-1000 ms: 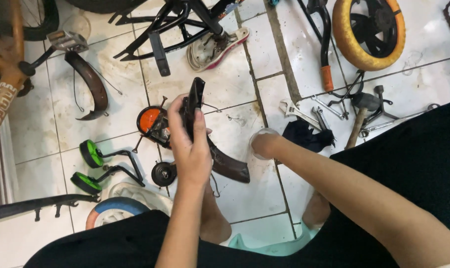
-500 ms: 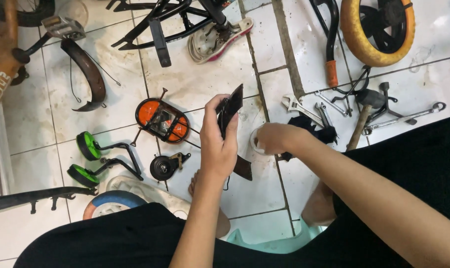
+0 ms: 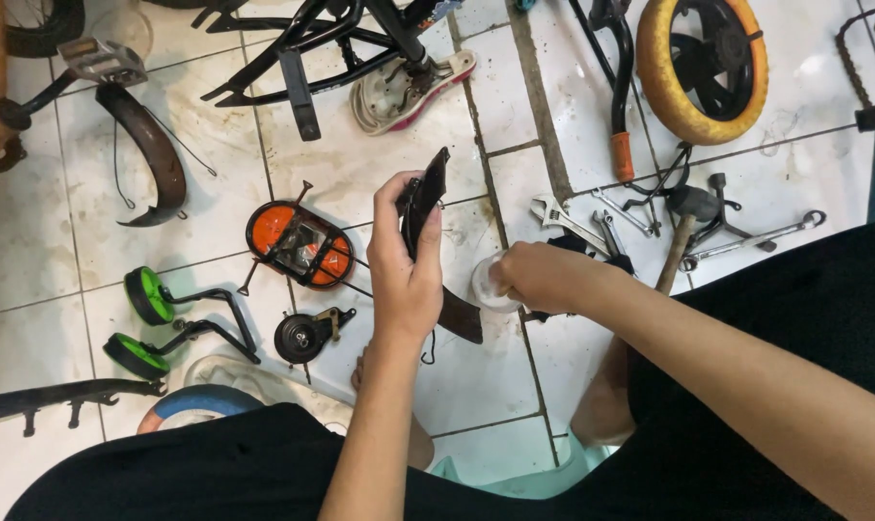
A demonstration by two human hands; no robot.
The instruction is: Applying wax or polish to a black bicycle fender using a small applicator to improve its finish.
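Left hand [image 3: 406, 280]: gripping dark curved fender [image 3: 428, 232], tilting it upright for access.
Right hand [image 3: 539, 277]: closing around small white container [image 3: 483, 283], just right of fender.

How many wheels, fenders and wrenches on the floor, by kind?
Green training wheels: 2
Yellow wheel: 1
Fenders: 2, brown one on the tiles, black one in the left hand's grip
Wrenches: 3
Total: 8
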